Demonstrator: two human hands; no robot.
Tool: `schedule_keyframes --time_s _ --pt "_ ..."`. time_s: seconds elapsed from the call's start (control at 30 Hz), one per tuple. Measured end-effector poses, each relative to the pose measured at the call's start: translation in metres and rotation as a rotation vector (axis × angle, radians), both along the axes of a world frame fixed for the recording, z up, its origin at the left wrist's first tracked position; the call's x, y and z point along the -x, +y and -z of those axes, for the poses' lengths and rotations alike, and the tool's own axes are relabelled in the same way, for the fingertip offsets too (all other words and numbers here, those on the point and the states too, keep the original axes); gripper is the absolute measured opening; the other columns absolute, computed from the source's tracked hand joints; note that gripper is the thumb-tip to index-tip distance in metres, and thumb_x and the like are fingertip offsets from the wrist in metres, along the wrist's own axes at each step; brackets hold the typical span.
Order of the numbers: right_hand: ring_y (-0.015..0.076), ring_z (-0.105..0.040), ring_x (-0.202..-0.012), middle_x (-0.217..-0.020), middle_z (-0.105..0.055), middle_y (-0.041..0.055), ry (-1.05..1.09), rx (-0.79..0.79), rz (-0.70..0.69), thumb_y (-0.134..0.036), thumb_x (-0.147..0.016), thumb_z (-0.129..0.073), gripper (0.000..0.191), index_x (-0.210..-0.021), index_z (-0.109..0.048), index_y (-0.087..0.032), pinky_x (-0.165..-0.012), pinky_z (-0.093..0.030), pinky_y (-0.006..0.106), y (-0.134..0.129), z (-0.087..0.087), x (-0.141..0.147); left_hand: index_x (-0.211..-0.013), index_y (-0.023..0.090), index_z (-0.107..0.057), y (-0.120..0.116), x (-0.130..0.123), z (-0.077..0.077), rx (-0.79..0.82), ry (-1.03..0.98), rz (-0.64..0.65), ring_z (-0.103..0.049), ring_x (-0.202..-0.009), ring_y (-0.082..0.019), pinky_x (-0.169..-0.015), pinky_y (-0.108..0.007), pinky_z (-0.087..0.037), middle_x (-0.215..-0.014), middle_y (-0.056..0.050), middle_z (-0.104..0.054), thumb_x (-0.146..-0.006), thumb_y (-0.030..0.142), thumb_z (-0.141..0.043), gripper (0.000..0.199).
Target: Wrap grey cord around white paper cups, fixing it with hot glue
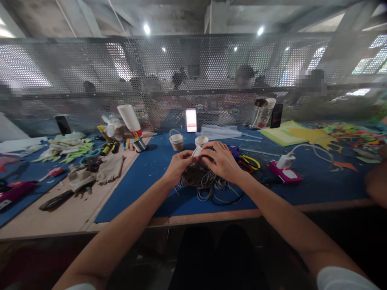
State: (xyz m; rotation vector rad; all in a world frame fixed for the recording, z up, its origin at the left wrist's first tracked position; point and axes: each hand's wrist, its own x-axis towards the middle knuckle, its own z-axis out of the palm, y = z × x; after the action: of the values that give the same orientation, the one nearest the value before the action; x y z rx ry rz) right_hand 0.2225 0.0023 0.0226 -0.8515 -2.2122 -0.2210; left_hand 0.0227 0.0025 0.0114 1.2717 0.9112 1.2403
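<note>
My left hand (179, 164) is closed, its thumb and fingertips pinching the edge of a small white paper cup (197, 151). Bent over the cup's other side is my right hand (222, 159), fingers curled against it; the fingers hide most of the cup. Under both hands lies a tangled heap of grey cord (205, 187) on the blue mat. Just beyond my hands stand a small cup with a looped handle (176, 142), wrapped in something pale, and a similar white cup (201, 140) with a stick-like piece above its rim.
A tilted stack of paper cups (129, 117), a phone (190, 121) and clear plastic strips (222, 132) are at the back. Gloves (110, 169) lie left. Yellow-handled pliers (250, 162) and a magenta power block with white charger (285, 172) are right. A person's arm (376, 181) shows far right.
</note>
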Motion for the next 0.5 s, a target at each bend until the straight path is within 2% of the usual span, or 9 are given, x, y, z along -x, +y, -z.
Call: schedule_keyframes --time_s 0.13,0.27,0.5 --pt "0.0239 -0.054 -0.114 -0.119 -0.059 0.0065 0.109 0.029 -0.041 -0.021 -0.094 -0.053 0.026 -0.119 -0.057 -0.029 -0.095 -0.045 0.042 0.0019 0.0000 0.0002 -0.082 0.016 -0.075 -0.0001 0.0001 -0.0008 -0.004 -0.020 -0.002 -0.062 -0.070 -0.015 -0.070 -0.027 -0.046 -0.079 -0.003 -0.072 -0.064 0.028 -0.083 0.023" --pt "0.0239 -0.055 -0.114 -0.116 -0.060 0.0055 0.180 0.032 -0.057 -0.019 -0.094 -0.053 0.025 -0.115 -0.060 -0.031 -0.095 -0.046 0.043 0.0035 -0.0001 -0.0009 -0.082 0.016 -0.075 0.0004 0.0004 -0.0005 0.019 -0.023 -0.013 -0.063 -0.069 -0.015 -0.068 -0.026 -0.046 -0.079 -0.003 -0.072 -0.062 0.027 -0.084 0.025" --pt "0.0246 -0.052 -0.117 -0.122 -0.059 0.0049 0.044 -0.027 -0.039 -0.021 -0.095 -0.052 0.025 -0.115 -0.064 -0.031 -0.095 -0.043 0.044 0.0007 -0.0001 -0.0015 -0.085 0.016 -0.076 0.0009 0.0014 0.0000 -0.015 -0.028 0.003 -0.063 -0.073 -0.014 -0.071 -0.026 -0.047 -0.081 -0.004 -0.073 -0.066 0.026 -0.082 0.022"
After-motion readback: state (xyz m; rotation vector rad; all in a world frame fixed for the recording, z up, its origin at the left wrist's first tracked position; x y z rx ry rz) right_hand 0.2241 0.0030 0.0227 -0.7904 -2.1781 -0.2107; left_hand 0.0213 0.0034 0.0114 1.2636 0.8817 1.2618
